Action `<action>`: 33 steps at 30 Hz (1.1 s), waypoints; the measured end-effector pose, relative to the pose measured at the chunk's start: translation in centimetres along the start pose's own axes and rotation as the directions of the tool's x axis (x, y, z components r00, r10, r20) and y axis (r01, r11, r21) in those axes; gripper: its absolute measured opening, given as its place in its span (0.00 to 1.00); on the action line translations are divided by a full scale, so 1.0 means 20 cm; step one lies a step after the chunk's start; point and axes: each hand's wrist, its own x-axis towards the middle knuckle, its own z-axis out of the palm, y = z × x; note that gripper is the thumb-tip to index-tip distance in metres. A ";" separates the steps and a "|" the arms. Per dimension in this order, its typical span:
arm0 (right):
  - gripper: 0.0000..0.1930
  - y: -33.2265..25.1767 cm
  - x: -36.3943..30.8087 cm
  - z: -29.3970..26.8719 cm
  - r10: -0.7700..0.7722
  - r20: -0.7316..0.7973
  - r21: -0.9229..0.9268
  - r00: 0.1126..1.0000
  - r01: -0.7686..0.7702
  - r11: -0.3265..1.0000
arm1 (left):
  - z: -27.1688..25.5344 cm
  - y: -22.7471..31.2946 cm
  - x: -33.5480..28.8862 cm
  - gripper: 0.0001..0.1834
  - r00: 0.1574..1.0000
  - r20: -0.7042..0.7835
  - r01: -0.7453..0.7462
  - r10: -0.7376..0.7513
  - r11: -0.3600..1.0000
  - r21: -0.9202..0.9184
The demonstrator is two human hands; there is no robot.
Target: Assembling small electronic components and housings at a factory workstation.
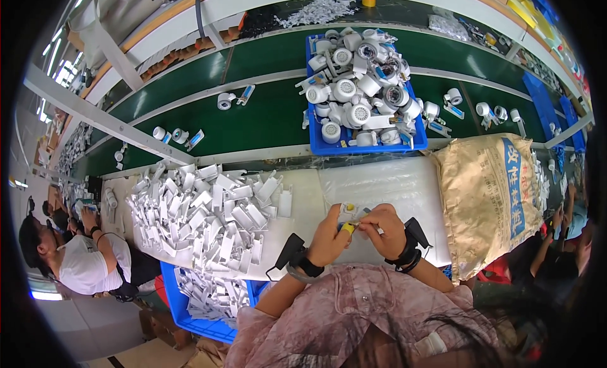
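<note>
Hands: two, meeting above the table (pixel 297 232); the left hand (pixel 325 239) has its fingers clamped on one small white part (pixel 349 212), the right hand (pixel 387 232) its fingers pinched together at that part's side, their catch too small to tell.
Blue bins: two, an upper bin (pixel 363 148) heaped with white housings (pixel 359 115), a lower bin (pixel 183 317) below the table's edge.
Sack: one, brown (pixel 471 203), at right.
White pieces: one pile (pixel 218 207), beyond counting, at left.

From here the shirt (pixel 344 298) looks mottled pink; the wrist straps (pixel 310 267) are black (each carries a dark block (pixel 292 249)).
</note>
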 end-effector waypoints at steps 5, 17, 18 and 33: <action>0.10 0.02 -0.02 0.01 -0.083 -0.070 -0.069 0.994 0.078 0.995 | 0.04 0.11 -0.02 0.20 0.998 0.027 -0.054 0.053 0.998 0.042; 0.14 0.01 -0.04 0.02 -0.094 -0.146 -0.088 0.985 0.081 0.993 | 0.10 0.08 -0.03 0.17 0.986 -0.008 -0.166 0.169 0.977 0.132; 0.14 0.01 -0.03 0.02 -0.095 -0.152 -0.096 0.984 0.081 0.992 | 0.11 0.08 -0.03 0.17 0.982 -0.024 -0.183 0.188 0.974 0.136; 0.13 0.02 -0.03 0.00 -0.126 -0.149 -0.164 0.981 0.101 0.981 | 0.12 0.12 -0.03 0.19 0.988 0.000 -0.152 0.154 0.974 0.168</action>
